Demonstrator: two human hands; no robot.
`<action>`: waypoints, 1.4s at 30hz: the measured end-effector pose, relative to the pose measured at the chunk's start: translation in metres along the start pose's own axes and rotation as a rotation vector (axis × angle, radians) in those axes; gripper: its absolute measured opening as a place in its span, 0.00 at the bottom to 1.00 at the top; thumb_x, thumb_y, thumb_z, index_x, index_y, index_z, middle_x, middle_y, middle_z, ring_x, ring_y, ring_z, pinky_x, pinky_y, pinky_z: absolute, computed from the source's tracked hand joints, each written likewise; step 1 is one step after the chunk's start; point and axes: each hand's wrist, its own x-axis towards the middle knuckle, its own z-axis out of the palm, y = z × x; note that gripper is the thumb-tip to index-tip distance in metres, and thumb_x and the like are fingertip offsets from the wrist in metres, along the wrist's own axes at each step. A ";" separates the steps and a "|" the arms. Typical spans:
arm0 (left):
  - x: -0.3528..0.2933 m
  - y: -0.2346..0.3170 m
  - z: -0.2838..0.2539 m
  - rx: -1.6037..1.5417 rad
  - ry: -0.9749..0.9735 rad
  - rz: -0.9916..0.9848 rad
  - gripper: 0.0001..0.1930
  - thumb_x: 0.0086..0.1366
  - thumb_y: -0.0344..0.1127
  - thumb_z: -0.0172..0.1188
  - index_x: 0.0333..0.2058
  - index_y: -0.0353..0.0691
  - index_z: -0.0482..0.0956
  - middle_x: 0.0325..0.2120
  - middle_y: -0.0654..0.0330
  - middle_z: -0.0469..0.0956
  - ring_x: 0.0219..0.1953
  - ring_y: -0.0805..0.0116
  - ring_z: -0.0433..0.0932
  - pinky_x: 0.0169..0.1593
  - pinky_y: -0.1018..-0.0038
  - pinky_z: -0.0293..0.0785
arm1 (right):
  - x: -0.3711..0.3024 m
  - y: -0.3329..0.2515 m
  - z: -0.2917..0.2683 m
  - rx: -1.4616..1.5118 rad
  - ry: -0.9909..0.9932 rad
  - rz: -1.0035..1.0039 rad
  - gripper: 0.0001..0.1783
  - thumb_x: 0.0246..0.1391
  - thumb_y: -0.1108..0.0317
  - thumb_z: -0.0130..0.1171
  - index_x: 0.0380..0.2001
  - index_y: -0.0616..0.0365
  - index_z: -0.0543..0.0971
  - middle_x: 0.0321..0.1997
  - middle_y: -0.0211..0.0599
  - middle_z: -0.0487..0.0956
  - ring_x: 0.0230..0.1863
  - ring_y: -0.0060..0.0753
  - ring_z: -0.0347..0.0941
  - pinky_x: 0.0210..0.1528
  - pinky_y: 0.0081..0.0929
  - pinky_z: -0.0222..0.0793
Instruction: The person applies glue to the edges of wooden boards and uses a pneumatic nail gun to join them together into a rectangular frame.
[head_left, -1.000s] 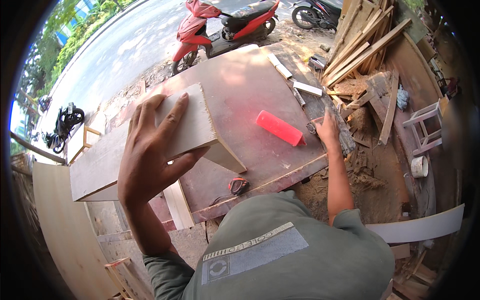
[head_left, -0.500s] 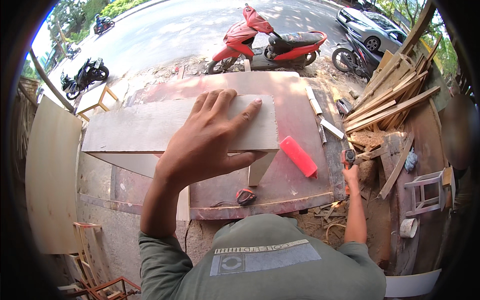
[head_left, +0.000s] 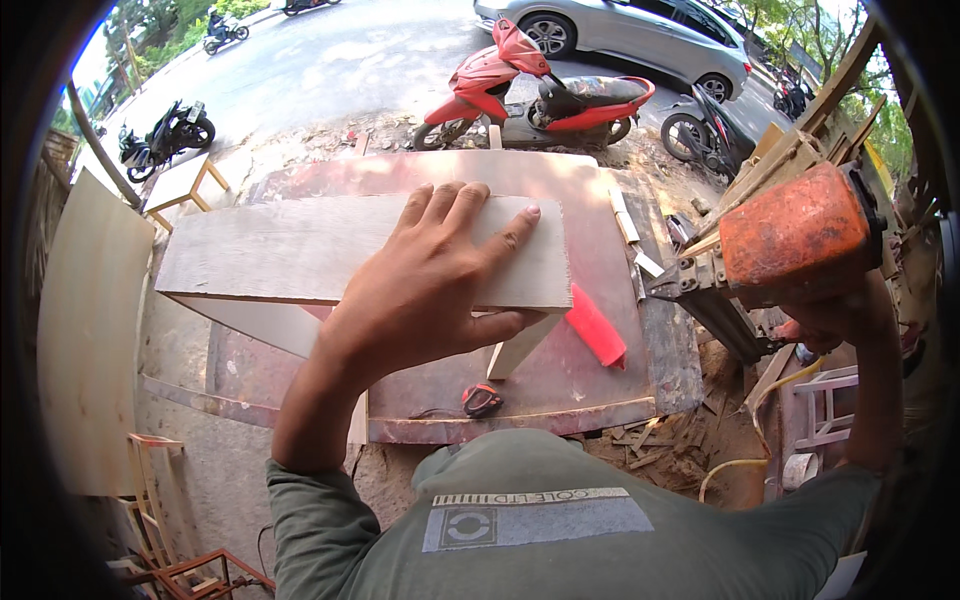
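Across the top of a pale wooden box-like piece lies my left hand, fingers over the board and thumb at its near edge, gripping it by the right end. Below that end, an upright wooden part shows. My right hand is raised at the right, wrapped round the handle of an orange nail gun; its metal nose points left toward the board's end, apart from it. The gun hides part of the fingers. A red oblong thing lies beside the wooden piece.
The worktable carries a tape measure near its front edge and white strips at its right. A yellow hose hangs at the right. Scrap wood leans behind the gun. A red scooter stands beyond the table.
My right hand has brought the nail gun up from low at the right, closer to the board's end. My left hand stays on the board. A silver car has moved left along the road.
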 end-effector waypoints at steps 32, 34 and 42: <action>0.001 -0.002 -0.002 -0.058 -0.022 0.018 0.42 0.57 0.55 0.70 0.66 0.41 0.71 0.57 0.35 0.67 0.61 0.34 0.67 0.66 0.48 0.64 | 0.062 -0.149 0.023 -0.047 -0.340 -0.008 0.35 0.38 0.76 0.71 0.55 0.61 0.76 0.48 0.38 0.83 0.51 0.33 0.77 0.60 0.35 0.69; 0.001 -0.003 0.000 -0.066 -0.021 0.018 0.42 0.56 0.55 0.71 0.66 0.41 0.71 0.57 0.36 0.67 0.61 0.34 0.67 0.67 0.48 0.63 | 0.066 -0.138 0.028 -0.022 -0.285 -0.161 0.28 0.38 0.75 0.67 0.49 0.63 0.79 0.41 0.42 0.83 0.42 0.37 0.77 0.52 0.36 0.72; 0.000 0.000 -0.002 -0.071 -0.056 -0.003 0.49 0.48 0.56 0.77 0.67 0.42 0.71 0.60 0.37 0.65 0.63 0.35 0.65 0.68 0.48 0.62 | 0.068 -0.143 0.024 -0.170 -0.313 -0.455 0.39 0.33 0.79 0.64 0.57 0.60 0.78 0.57 0.44 0.81 0.60 0.45 0.75 0.69 0.41 0.62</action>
